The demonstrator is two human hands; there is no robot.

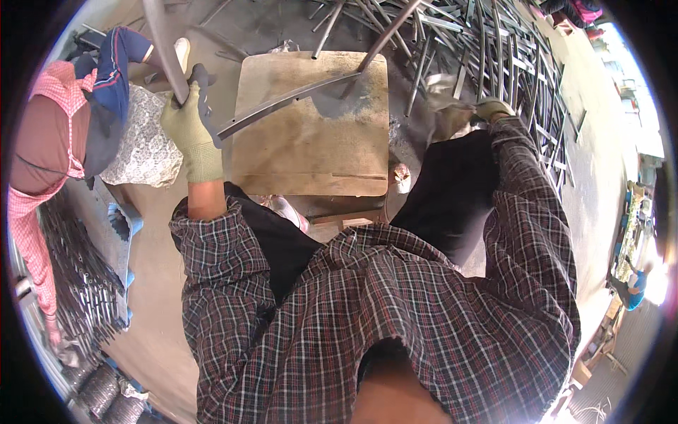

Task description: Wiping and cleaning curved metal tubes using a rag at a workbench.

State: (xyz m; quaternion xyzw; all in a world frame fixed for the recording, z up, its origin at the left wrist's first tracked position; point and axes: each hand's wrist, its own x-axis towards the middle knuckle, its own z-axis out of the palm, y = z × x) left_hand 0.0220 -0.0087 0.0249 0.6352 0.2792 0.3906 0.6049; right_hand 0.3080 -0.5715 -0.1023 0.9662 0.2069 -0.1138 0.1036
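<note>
My left hand [191, 134], in a pale knit glove with dark grey on its finger side, is closed round a dark metal bar [164, 49] that rises toward the upper left. Beside it, a metal strip with small holes [289, 103] lies slanting across a worn wooden board [304, 155]. Another brown bar [388, 34] meets the strip's far end and slants up to the right. My right hand [492, 108], also gloved, is by my right knee. Its fingers are blurred against a pale, crumpled-looking patch [446, 106], so its grip is unclear.
A large heap of metal tubes [494, 49] spreads over the floor at far right. On the left sits a person in pink checked clothing [53, 141], near a pale lacy-patterned sack [145, 141]. More dark tubes [78, 268] are stacked below. A person in blue [635, 290] is far right.
</note>
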